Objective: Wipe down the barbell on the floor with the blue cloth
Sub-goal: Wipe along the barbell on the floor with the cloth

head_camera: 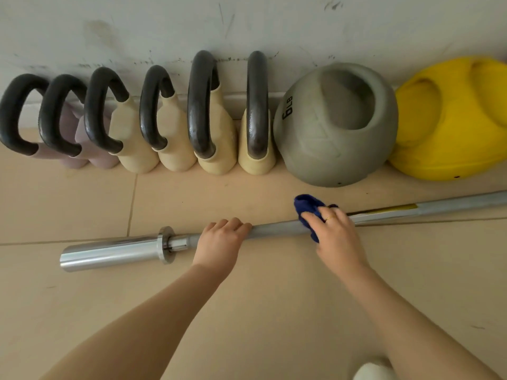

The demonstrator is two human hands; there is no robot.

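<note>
A silver barbell point(274, 229) lies on the tan tiled floor, running from its thick sleeve at the lower left up to the right edge. My left hand point(219, 242) grips the shaft just right of the collar, fingers curled over the bar. My right hand point(334, 231), with a ring on one finger, holds the blue cloth point(308, 211) wrapped over the shaft further to the right. Part of the cloth sticks out above and below my fingers.
Along the wall stands a row of several kettlebells point(175, 119) with dark handles. Right of them lie a grey 6 lb ball weight point(334, 127) and a yellow one point(452, 119). A white object point(373, 371) shows at the bottom edge.
</note>
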